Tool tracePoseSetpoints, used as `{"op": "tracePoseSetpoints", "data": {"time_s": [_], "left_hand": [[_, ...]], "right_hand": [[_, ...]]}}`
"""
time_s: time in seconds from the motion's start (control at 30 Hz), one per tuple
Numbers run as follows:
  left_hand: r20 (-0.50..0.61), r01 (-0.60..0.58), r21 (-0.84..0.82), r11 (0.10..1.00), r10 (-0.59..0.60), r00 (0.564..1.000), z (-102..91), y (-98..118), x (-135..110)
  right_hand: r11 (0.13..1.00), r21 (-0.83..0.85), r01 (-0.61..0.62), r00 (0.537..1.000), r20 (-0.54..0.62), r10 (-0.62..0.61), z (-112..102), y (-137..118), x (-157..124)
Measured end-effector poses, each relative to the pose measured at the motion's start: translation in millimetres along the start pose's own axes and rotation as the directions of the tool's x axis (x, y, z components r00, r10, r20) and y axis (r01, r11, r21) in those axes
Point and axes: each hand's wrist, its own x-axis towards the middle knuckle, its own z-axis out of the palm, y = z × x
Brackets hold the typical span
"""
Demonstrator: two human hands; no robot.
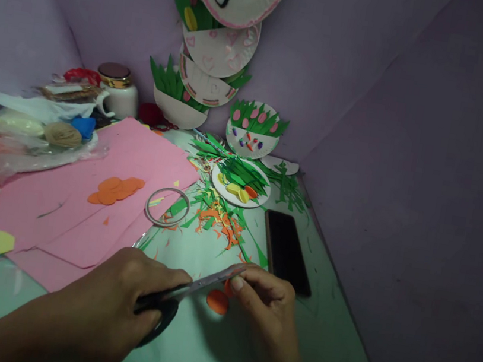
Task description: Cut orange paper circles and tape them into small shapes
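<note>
My left hand (116,301) is wrapped round the black handles of a pair of scissors (190,290), whose blades point right and slightly up. My right hand (267,301) pinches a small orange paper piece (218,301) at the blade tips, just above the pale green table. A pile of cut orange paper ovals (116,190) lies on pink paper sheets (86,201) further back on the left.
A black phone (286,250) lies right of my hands. Green and orange paper scraps (218,219), a clear tape ring (168,206) and a paper plate with green leaves (241,182) sit behind. Paper-plate crafts lean on the purple wall. Bags and a jar (117,88) crowd the left.
</note>
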Motion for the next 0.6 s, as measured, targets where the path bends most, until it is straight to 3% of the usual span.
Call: {"op": "tracePoseSetpoints", "data": {"time_s": [0.43,0.6], "left_hand": [[0.036,0.005,-0.078,0.997,-0.002,0.999,2.1,-2.7,0.7],[-0.001,0.062,-0.166,0.984,-0.063,0.998,-0.8,-7.6,4.0]], "right_hand": [[1.0,0.012,-0.021,1.0,-0.022,0.021,2.0,-0.4,-1.9],[0.981,0.164,-0.104,0.994,-0.028,0.11,3.5,3.0,-0.1]]}}
